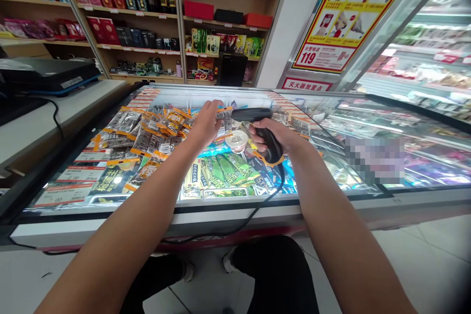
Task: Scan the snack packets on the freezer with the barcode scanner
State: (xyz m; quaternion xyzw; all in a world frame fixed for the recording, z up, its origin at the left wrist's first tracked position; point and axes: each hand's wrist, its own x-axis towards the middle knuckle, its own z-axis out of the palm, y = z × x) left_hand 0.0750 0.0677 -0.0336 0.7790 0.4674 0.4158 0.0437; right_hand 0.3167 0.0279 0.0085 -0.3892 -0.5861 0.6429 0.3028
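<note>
My right hand [274, 133] grips the black handle of a corded barcode scanner [253, 117], its head pointing left over an open chest freezer [235, 202]. My left hand [206, 122] reaches into the freezer and holds the edge of a silver and orange ice cream packet [223, 118] in front of the scanner head. A round white ice cream cup [237, 140] lies just below the scanner. Green wrapped ice cream bars [224, 170] lie nearer to me. The scanner's black cable [257, 206] runs down over the freezer's front rim.
Silver and orange packets [147, 132] fill the freezer's left half under a sliding glass lid. A second glass-topped freezer section [397, 147] lies to the right. A white counter with a black device [47, 74] stands at the left. Wooden shelves of boxed goods [147, 14] line the back wall.
</note>
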